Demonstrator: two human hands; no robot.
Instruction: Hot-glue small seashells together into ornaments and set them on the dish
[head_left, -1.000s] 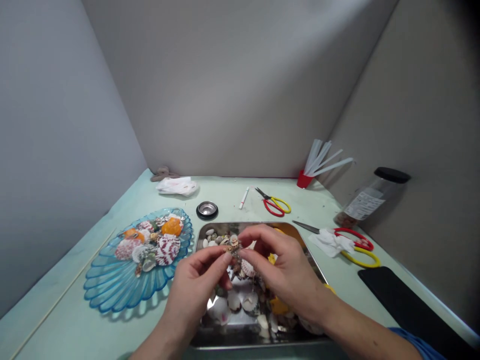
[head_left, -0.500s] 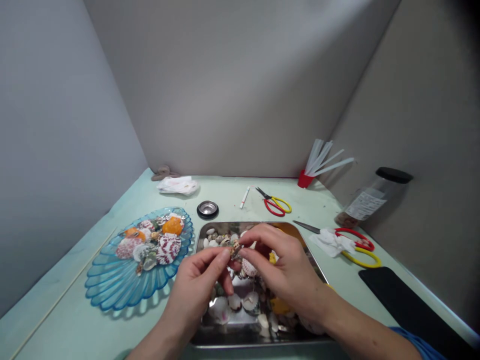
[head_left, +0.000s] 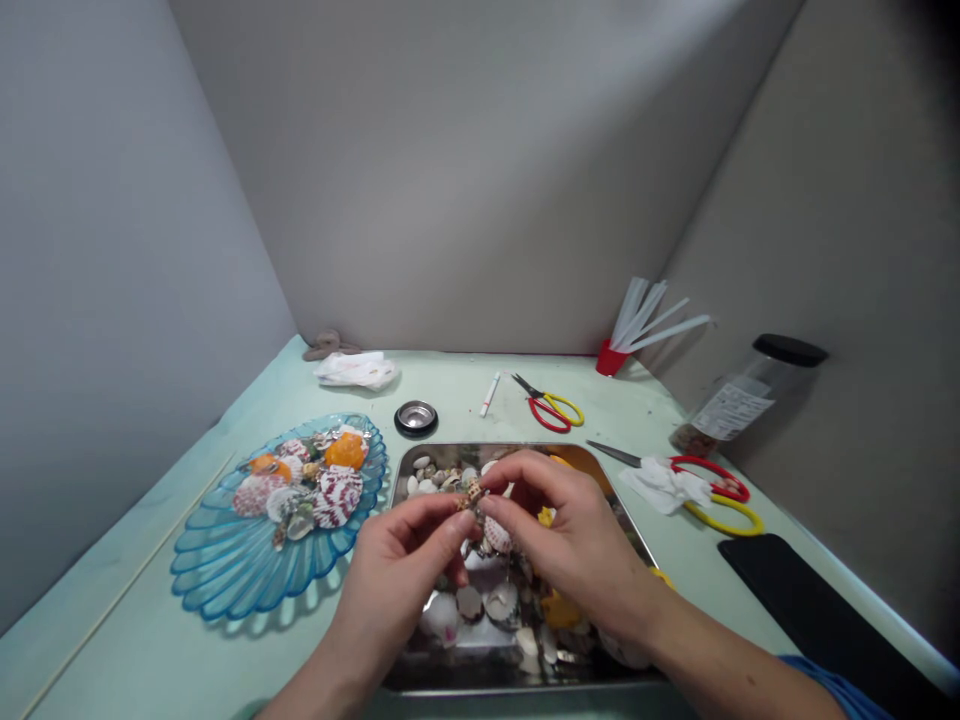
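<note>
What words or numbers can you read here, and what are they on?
None that I can read.
Label on the clear jar: rows of print, too small and blurred to read.
White pen: a red mark, too small to tell if it's writing.

Head camera, one: worn on our head, facing forward and down over the table (head_left: 442, 378). Near, at six o'clock: our left hand (head_left: 397, 555) and right hand (head_left: 574, 535), which we view from behind and above. Farther, at twelve: back wall (head_left: 450, 200). At three: jar (head_left: 735, 400).
</note>
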